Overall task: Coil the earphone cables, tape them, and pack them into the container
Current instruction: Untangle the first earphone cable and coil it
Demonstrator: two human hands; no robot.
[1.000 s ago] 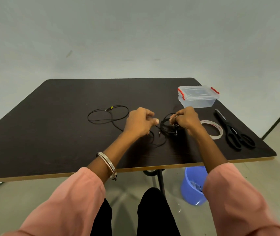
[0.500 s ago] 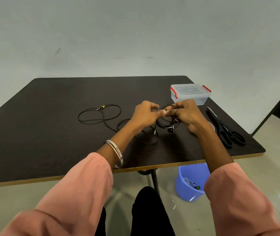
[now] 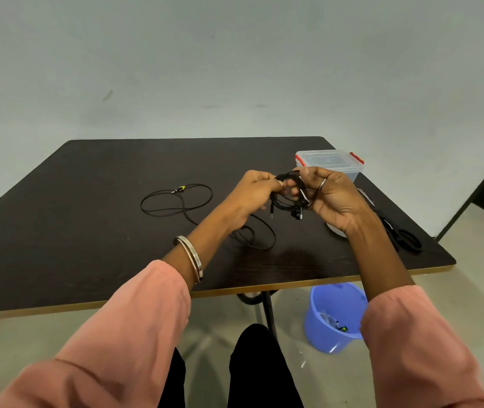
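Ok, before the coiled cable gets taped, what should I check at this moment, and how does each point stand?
1. Coiled black earphone cable held: ok, left hand and right hand both grip it above the dark wooden table.
2. Loose ends tucked: not ok, plug and earbud dangle below.
3. White tape roll reachable: ok, mostly hidden under the right wrist.
4. Black scissors nearby: ok.
5. Clear plastic container with red clips open: not ok, lid on.
6. Second black cable coiled: not ok, loose.

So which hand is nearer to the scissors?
Right. The right hand, gripping the coiled earphone cable, is just left of the scissors; the left hand pinches the coil's far side.
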